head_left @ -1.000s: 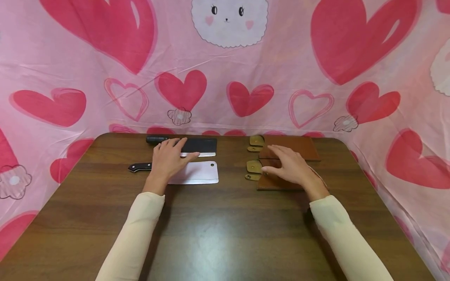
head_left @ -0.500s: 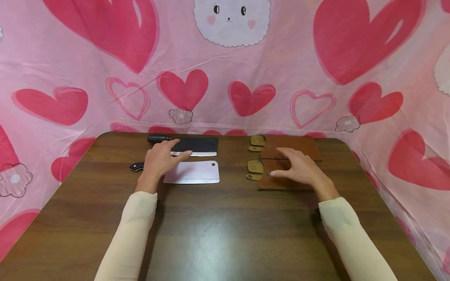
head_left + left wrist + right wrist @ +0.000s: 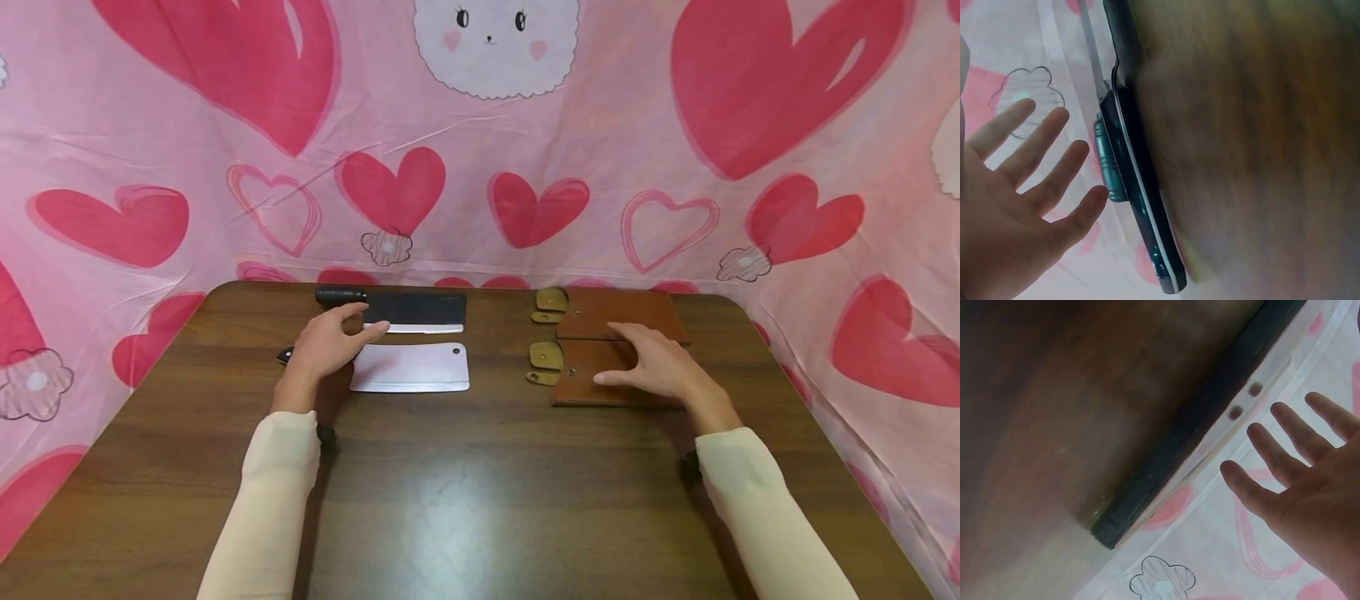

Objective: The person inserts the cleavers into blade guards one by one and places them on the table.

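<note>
Two cleavers lie flat on the table's left half, one behind the other. The rear one has a black blade (image 3: pixel 416 310) with a bright edge and a ribbed black handle (image 3: pixel 341 296). The front one has a silver blade (image 3: pixel 411 367); its riveted black handle (image 3: pixel 1141 194) shows in the left wrist view. My left hand (image 3: pixel 322 346) is spread over that handle, holding nothing. To the right lie two brown leather sheaths, a rear one (image 3: pixel 630 310) and a front one (image 3: pixel 588 387). My right hand (image 3: pixel 660 367) hovers with fingers spread above the front sheath, holding nothing.
Olive snap straps (image 3: pixel 546 356) stick out from the sheaths' left ends. The brown wooden table (image 3: pixel 450 492) reaches back to a pink cloth (image 3: pixel 465 217) printed with hearts, which hangs behind and at the sides.
My hands have drawn apart: the left moved leftward off the silver blade, the right slid rightward over the front sheath. Cleavers and sheaths stay where they were.
</note>
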A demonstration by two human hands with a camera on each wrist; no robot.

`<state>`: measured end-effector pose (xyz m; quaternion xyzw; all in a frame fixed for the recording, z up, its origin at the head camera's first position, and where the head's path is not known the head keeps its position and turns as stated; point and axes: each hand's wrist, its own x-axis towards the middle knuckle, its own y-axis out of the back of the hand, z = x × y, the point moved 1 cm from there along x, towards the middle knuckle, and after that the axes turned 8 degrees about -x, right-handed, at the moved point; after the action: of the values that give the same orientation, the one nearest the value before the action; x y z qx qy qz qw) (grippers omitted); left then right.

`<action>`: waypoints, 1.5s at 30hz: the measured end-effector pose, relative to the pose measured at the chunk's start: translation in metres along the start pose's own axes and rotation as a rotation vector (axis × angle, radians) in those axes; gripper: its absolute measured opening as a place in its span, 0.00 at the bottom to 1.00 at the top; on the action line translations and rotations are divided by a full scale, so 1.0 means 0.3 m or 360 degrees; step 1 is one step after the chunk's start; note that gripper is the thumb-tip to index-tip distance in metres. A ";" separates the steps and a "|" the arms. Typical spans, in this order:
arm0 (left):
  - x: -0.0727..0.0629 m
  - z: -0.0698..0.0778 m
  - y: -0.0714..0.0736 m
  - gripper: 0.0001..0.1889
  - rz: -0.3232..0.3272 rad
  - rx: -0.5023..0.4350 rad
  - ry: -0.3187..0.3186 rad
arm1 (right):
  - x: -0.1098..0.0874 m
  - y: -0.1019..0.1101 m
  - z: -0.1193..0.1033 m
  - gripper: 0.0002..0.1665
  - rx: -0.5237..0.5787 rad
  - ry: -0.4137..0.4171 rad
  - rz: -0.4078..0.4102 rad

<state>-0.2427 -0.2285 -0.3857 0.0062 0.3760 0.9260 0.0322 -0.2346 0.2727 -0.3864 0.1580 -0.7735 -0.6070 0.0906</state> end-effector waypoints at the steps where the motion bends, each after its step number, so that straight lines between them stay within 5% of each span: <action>1: -0.001 -0.003 0.004 0.48 -0.0008 -0.0012 0.0009 | -0.001 -0.001 0.003 0.63 -0.0003 -0.0003 -0.0005; 18: -0.016 -0.073 0.055 0.45 -0.0081 -0.0114 -0.0104 | -0.024 0.002 0.047 0.63 -0.0003 -0.0019 -0.0095; 34: -0.051 -0.137 0.127 0.42 0.0021 -0.0157 0.0005 | -0.045 0.007 0.099 0.65 0.0053 0.0041 -0.0144; 45: -0.051 -0.169 0.136 0.41 -0.0121 -0.0174 0.0068 | -0.054 0.003 0.110 0.70 0.0028 0.0053 -0.0230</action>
<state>-0.2315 -0.2941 -0.3934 -0.0295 0.3255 0.9432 0.0596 -0.2304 0.3086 -0.3930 0.2243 -0.7638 -0.6024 0.0579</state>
